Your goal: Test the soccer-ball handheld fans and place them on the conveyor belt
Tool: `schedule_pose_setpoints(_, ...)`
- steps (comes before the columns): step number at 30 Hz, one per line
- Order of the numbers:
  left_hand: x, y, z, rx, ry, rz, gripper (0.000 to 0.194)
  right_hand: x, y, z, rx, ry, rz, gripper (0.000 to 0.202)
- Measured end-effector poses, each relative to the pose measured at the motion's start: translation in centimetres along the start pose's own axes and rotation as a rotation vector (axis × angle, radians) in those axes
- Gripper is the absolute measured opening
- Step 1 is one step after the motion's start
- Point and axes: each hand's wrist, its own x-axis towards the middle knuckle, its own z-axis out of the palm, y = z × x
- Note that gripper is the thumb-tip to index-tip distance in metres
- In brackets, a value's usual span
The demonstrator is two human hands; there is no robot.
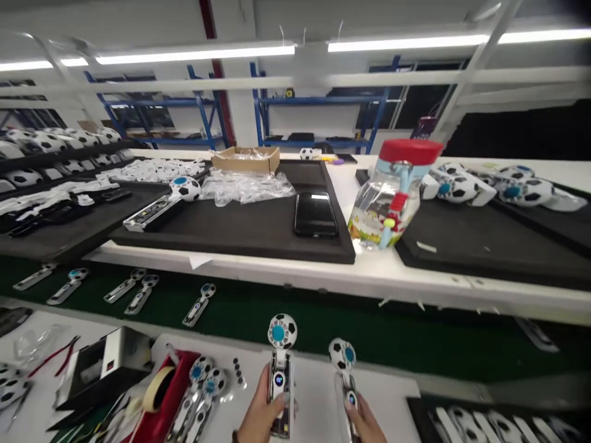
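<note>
My left hand point(261, 408) grips a clear-and-white football-topped plastic device point(281, 360), right hand point(367, 423) its twin point(342, 360), likely so lit displays point(279, 380) face me.

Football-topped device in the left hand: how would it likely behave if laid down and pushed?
The device is probably stiff: its long body looks straight in the left hand. Its round ball, wider than the body, may make it rock.

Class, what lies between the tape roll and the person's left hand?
The head view shows part of a red bin, ball-topped devices, then a line of small dark pieces on the white worktop.
</note>
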Motion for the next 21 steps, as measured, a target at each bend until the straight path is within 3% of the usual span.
schedule_pose_setpoints(2,-3.5,2.0,-0.1,0.032,-0.111,0.047,0.118,-3.1,-0.4,0.1,0.056,0.046,-0.007,0.086)
schedule_pose_setpoints(5,-7.5,4.3,0.1,0.034,-0.139,0.071,0.103,-7.8,-3.0,0.5,0.132,-0.011,-0.048,0.091)
schedule_pose_setpoints(8,-9.8,5.3,0.5,-0.041,-0.16,0.063,0.102,-12.0,-6.7,1.6,0.27,-0.183,-0.173,0.089)
schedule_pose_setpoints(11,-10.8,5.2,1.0,-0.075,-0.207,0.09,0.109,-14.5,-8.8,3.1,0.28,-0.219,-0.292,0.09)
schedule_pose_setpoints(15,-11.3,4.8,1.0,-0.13,-0.232,0.159,0.108,-15.5,-7.9,4.6,0.264,-0.223,-0.331,0.082)
schedule_pose_setpoints(21,-12.4,4.5,-0.5,-0.072,-0.173,0.088,0.086,-16.0,-5.8,4.7,0.417,-0.299,-0.18,0.068)
